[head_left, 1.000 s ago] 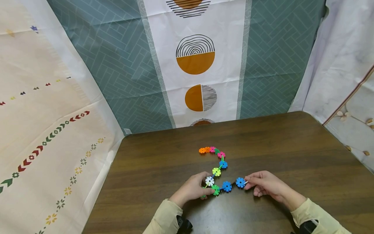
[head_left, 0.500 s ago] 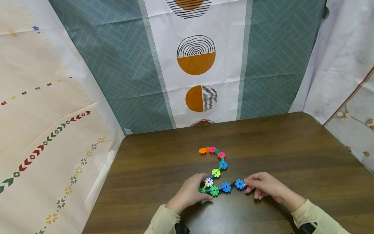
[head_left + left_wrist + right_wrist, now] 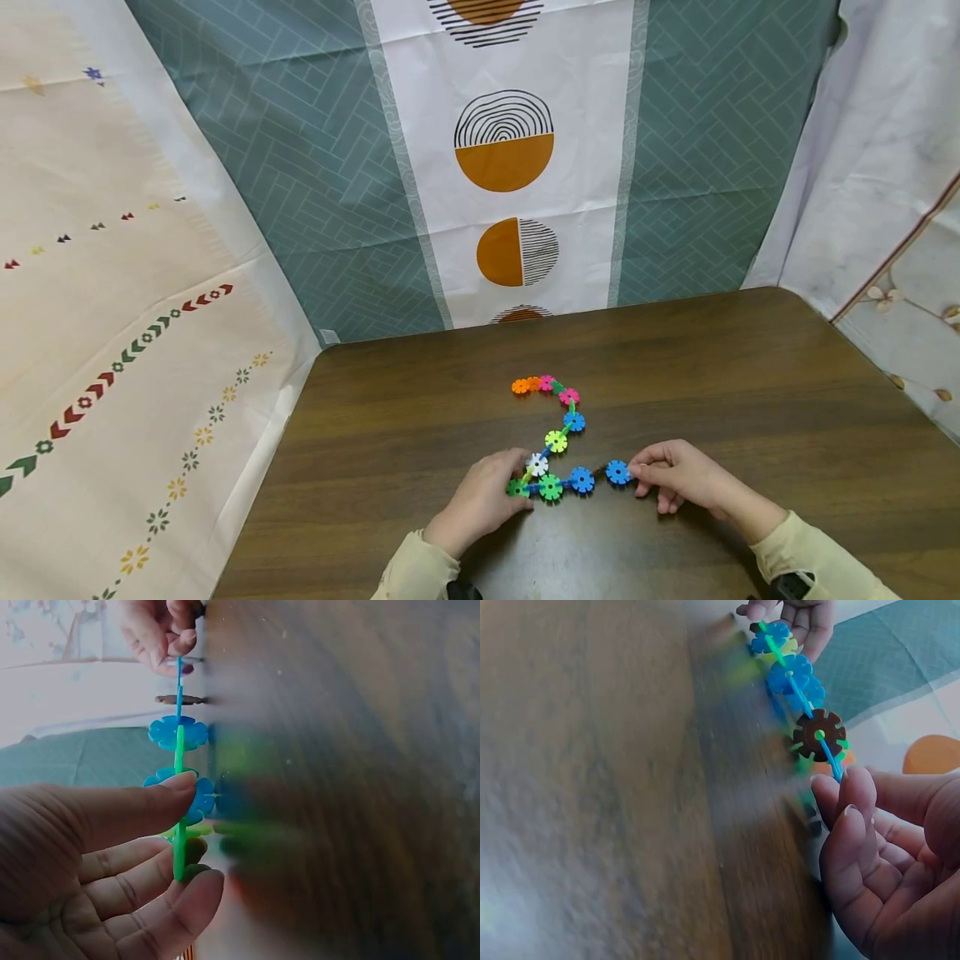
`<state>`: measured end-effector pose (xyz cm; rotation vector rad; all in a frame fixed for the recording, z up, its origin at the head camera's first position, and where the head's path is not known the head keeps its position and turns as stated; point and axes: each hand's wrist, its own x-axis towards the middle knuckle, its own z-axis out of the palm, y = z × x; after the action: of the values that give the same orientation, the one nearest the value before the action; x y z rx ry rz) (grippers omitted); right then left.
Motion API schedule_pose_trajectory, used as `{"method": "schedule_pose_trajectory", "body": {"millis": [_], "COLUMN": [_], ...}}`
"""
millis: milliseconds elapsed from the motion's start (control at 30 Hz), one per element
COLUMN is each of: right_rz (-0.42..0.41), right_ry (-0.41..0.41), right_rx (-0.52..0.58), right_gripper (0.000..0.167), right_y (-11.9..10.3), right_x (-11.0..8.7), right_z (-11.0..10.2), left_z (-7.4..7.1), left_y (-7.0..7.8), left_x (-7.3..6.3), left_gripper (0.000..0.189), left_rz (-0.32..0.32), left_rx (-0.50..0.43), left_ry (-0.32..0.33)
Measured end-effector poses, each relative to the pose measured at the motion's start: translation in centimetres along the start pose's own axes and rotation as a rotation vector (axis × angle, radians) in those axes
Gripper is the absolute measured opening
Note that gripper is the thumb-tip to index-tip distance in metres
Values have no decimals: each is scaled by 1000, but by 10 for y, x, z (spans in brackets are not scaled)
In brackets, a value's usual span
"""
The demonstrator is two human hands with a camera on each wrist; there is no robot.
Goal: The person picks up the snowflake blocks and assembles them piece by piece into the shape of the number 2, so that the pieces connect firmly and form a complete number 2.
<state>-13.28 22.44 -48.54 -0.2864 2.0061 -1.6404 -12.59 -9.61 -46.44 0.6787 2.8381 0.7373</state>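
Observation:
A chain of notched plastic snowflake discs point(image 3: 551, 488) lies in a bent line on the table, in green, blue, white, yellow, pink and orange. At its left bend, my left hand point(image 3: 480, 497) holds a green disc point(image 3: 517, 488) between thumb and fingers; the left wrist view shows that disc point(image 3: 179, 851) edge-on. My right hand point(image 3: 686, 477) pinches the chain's right end beside a blue disc point(image 3: 618, 472). In the right wrist view, the blue disc point(image 3: 830, 759) is edge-on at the fingertips, beyond it a brown disc point(image 3: 820, 736). What lies between the right fingertips is mostly hidden.
The brown wooden table point(image 3: 420, 392) spreads around the chain. A teal and white patterned cloth point(image 3: 675, 167) hangs behind its far edge. Pale cloths hang at the left point(image 3: 112, 250) and right point(image 3: 885, 167).
My left hand has shifted slightly left, baring the green discs by the bend. The right hand stays almost in place, and the chain has barely moved.

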Motion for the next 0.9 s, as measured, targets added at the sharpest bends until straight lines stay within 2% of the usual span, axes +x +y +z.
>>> {"method": "schedule_pose_trajectory", "body": {"millis": [233,400,567,900], "right_rz": [-32,-23,-17,-25], "right_ry": [-28,-34,-39,-17], "right_rx": [-67,-119,-134,-125], "right_gripper": [28,29,30,28], "right_y": [-2,-3,-4,-5], "right_x": [-1,-2,-2,-1], "right_z": [-4,-9,-11,-10], "left_z": [2,4,6,6], "left_y": [0,1,1,2], "left_x": [1,3,4,4], "left_gripper": [55,52,49,45], "left_rz": [-2,-14,2,2], "left_rx": [15,28,35,41], "left_ry": [49,69,96,75]}}
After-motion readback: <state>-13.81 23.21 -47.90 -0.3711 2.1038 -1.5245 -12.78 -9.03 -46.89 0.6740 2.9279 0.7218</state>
